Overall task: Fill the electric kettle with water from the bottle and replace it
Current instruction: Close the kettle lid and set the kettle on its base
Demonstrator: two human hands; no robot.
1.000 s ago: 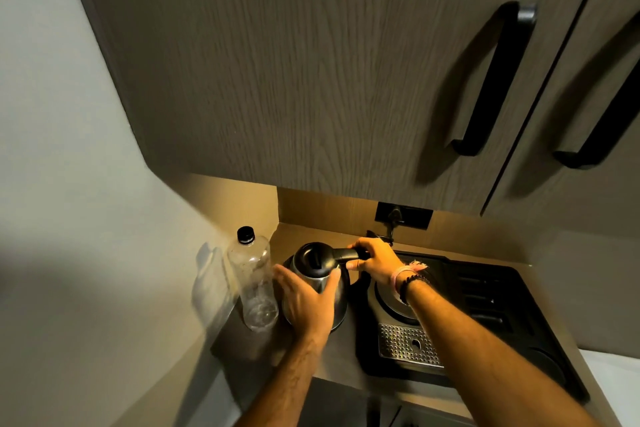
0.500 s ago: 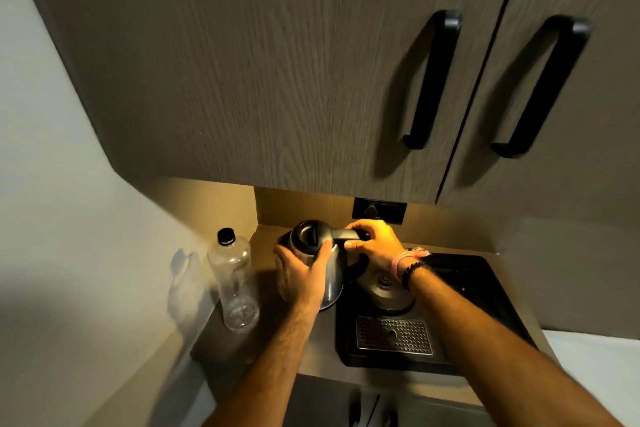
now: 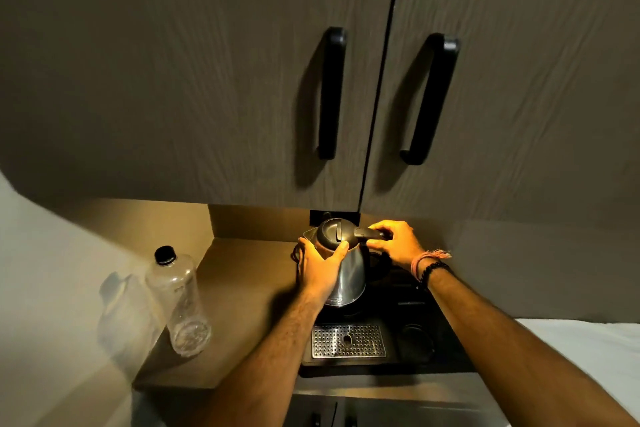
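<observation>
A steel electric kettle (image 3: 350,274) with a closed black lid stands upright over the back of a black tray (image 3: 446,347); I cannot see its round base beneath it. My left hand (image 3: 318,269) is wrapped around the kettle's left side. My right hand (image 3: 396,244) grips its black handle at the top right. A clear plastic bottle (image 3: 178,303) with a black cap stands upright on the brown counter (image 3: 239,308), well left of the kettle, and looks nearly empty.
The tray has a perforated metal drip grate (image 3: 348,340) at its front. Wall cabinets with two black handles (image 3: 330,94) hang low over the counter. A pale wall (image 3: 52,288) bounds the left; a white surface (image 3: 588,350) lies to the right.
Both hands have carried the kettle rightward from beside the bottle to above the tray's back. The base that showed earlier is now covered. The bottle has stayed put.
</observation>
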